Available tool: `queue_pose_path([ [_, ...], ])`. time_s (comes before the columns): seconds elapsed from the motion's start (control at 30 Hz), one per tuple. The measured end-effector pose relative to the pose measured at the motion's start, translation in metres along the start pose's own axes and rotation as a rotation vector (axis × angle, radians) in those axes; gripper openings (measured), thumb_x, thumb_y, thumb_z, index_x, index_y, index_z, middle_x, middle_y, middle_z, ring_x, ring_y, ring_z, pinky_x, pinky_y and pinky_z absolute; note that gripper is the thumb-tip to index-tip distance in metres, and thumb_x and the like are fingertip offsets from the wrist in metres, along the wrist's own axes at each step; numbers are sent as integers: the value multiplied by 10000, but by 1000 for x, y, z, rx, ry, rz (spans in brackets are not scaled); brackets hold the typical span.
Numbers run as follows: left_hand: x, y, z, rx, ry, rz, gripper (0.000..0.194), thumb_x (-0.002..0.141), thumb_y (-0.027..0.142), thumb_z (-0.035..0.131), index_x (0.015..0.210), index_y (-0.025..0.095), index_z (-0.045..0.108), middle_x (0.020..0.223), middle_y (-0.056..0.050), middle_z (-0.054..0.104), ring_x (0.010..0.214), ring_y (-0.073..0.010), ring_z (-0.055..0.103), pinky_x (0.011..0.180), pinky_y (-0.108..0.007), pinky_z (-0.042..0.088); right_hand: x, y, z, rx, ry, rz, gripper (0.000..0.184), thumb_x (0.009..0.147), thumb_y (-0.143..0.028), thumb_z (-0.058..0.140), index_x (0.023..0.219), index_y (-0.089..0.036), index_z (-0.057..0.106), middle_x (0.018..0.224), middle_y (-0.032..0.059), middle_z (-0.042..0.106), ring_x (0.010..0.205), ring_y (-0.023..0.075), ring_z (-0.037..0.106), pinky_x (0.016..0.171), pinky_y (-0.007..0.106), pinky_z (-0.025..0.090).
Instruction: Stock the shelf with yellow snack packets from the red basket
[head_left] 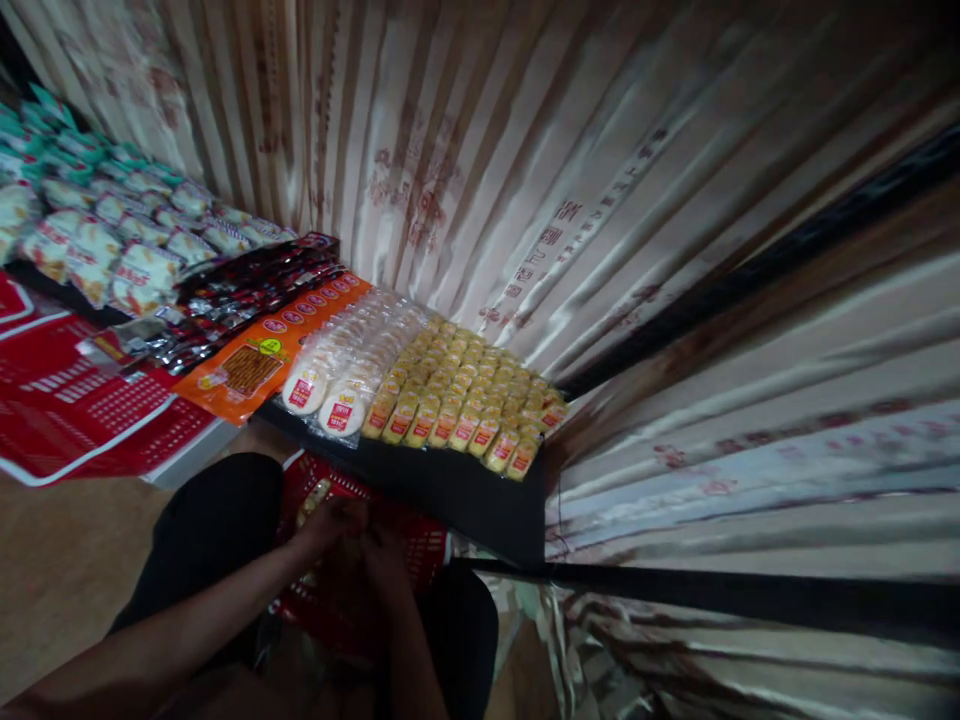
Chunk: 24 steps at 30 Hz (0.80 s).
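1. Left hand bends over the red basket between the wearer's dark-clad knees, its fingers partly curled and their tips close to those of the right hand, just beside it at four o'clock.
2. Right hand is angled inward, fingers likewise bent. Dim light and blur hide both grips: I cannot tell how far either is open, or whether it has hold of anything.
3. Small yellowish items lie in the basket, at ten o'clock from where the fingertips meet; whether they touch the left hand is unclear.
4. From the hands, the black shelf starts at two o'clock. On it, gold packets stand in tight rows at one o'clock, round white packets between eleven and twelve, and an orange packet at eleven.
5. As I judge it, the step in hand is close two-handed handling of small items over the basket; whether that means gathering or separating them, I cannot tell.
6. Next, such work would call for a light fingertip pinch on one item, with the other hand steadying and the neighbouring rows left undisturbed.
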<state>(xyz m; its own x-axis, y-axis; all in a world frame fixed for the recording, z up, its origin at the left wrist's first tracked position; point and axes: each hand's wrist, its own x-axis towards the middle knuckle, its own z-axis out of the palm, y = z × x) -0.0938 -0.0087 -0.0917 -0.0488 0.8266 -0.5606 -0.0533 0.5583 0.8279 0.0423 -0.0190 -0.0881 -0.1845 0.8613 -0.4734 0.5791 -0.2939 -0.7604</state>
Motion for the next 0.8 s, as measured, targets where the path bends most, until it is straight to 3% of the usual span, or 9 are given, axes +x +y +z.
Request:
queue_pose_path([
  [0.13, -28, 15, -2, 7, -108, -26, 401, 496, 453, 719, 749, 168, 592, 529, 43, 550, 477, -122, 512, 456, -215, 376, -27, -12, -13, 164, -17, -97, 283, 800, -286, 464, 938, -198, 695, 933, 49, 699, 889, 213, 628, 810, 328, 466],
  [0.23, -47, 28, 0, 41, -172, 17, 499, 505, 553, 693, 801, 175, 558, 490, 84, 462, 417, -81, 426, 409, -183, 293, -48, -23, -30, 250, -17, -199, 265, 810, -358, 497, 914, -223, 700, 879, 25, 693, 851, 213, 624, 781, 339, 476],
  [0.37, -66, 61, 7, 147, -250, 127, 535, 611, 656, 590, 855, 182, 547, 540, 61, 508, 468, -100, 464, 445, -195, 324, -69, -39, -54, 325, 39, -342, 270, 816, -365, 515, 949, -212, 694, 921, 33, 667, 897, 212, 605, 824, 345, 465],
  [0.5, -69, 106, 26, 239, -316, 331, 516, 650, 651, 559, 835, 170, 577, 681, 5, 590, 635, -150, 544, 562, -232, 410, -77, -52, -78, 432, 144, -405, 295, 808, -331, 516, 1019, -195, 671, 984, 60, 617, 887, 191, 606, 826, 325, 476],
  [0.6, -61, 137, 49, 334, -358, 465, 484, 680, 599, 534, 856, 151, 587, 685, -2, 577, 616, -149, 524, 566, -245, 415, -74, -57, -97, 488, 279, -416, 326, 784, -337, 530, 1044, -187, 658, 951, 62, 593, 826, 171, 611, 773, 300, 501],
  [0.8, -42, 186, 105, 549, -375, 737, 371, 780, 399, 487, 1006, 132, 609, 743, -16, 594, 613, -142, 539, 576, -246, 427, -62, -55, -148, 418, 700, -446, 377, 794, -369, 511, 1085, -164, 635, 965, 83, 606, 828, 163, 604, 738, 272, 513],
])
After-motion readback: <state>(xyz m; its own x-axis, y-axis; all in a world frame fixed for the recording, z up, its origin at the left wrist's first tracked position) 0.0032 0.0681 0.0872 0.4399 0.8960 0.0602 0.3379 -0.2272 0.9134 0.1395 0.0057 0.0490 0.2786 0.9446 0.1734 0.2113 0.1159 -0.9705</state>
